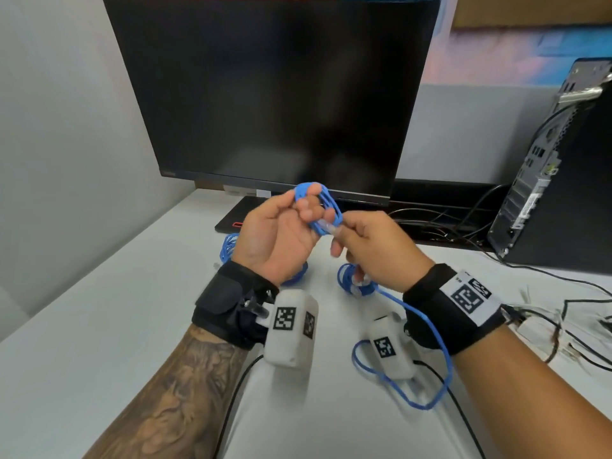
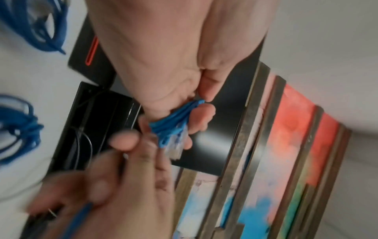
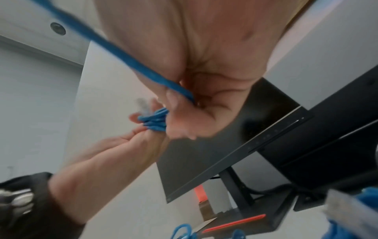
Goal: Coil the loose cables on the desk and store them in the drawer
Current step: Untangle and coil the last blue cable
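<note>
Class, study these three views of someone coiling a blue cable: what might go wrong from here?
1. The blue cable coil sits only around the left hand's fingertips; its loops may slip off and unwind.
2. The loose blue tail trails under the right hand near the white wrist camera and could snag there.

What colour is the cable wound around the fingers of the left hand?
Blue. The cable on the left hand shows best in the head view.

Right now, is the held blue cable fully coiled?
No. The left hand holds loops of the blue cable; a loose tail hangs past the right hand.
</note>
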The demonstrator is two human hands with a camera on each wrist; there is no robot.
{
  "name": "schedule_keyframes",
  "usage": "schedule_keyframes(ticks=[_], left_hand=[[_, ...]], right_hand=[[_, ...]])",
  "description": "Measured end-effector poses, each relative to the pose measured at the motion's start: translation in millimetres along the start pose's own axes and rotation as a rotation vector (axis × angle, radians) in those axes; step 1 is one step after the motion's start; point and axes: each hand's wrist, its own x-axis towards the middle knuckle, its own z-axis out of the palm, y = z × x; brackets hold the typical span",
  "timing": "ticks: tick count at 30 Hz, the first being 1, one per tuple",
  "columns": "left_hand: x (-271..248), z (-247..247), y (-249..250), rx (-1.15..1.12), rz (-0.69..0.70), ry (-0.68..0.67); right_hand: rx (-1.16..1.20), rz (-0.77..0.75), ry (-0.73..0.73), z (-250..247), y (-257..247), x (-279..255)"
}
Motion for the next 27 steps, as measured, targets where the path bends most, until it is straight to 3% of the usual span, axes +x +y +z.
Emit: schedule_keyframes(ticks=[5,8,11,13,15,19,22,24,27], left_hand=[[7.4,-13.2,4.7,0.060,0.211,0.135],[10.3,-20.1,7.4,0.300,0.357,0.257],[7.1,-21.6,8.0,0.827,0.430,0.349],[2.6,-15.5,1.9,1.131,0.419,0.277],[-0.9,-7.4,-7.6,1.239,0.334,0.153],[-4.3,5.7,-15.5,1.036,0.028,-0.038],[-6.6,7.4,-15.6,0.864,-0.034,-0.075],[-6.6,7.4,-10.9,0.600,-0.057,-0.035],[-3.6,0.7,3.1,0.137,-0.005,-0.003]], right_hand=[[0.122,0.138,-0.249,1.8,-22.0,-13.4],[0.050,0.101,-0.376,-3.7,-32.9,-22.5],[-0.024,-0.051,-0.248,-14.9,-45.7,-26.3],[0.001,-0.142,-0.101,-26.1,-48.8,-24.1],[0.021,-0.185,0.048,-37.4,-43.8,-19.1],[-0.078,-0.204,0.293,-48.1,-16.7,-6.4],[-0.013,-0.158,0.344,-39.2,8.2,2.8],[0.078,-0.086,0.280,-28.4,18.5,5.5],[0.029,0.010,0.073,-11.2,23.3,6.4]])
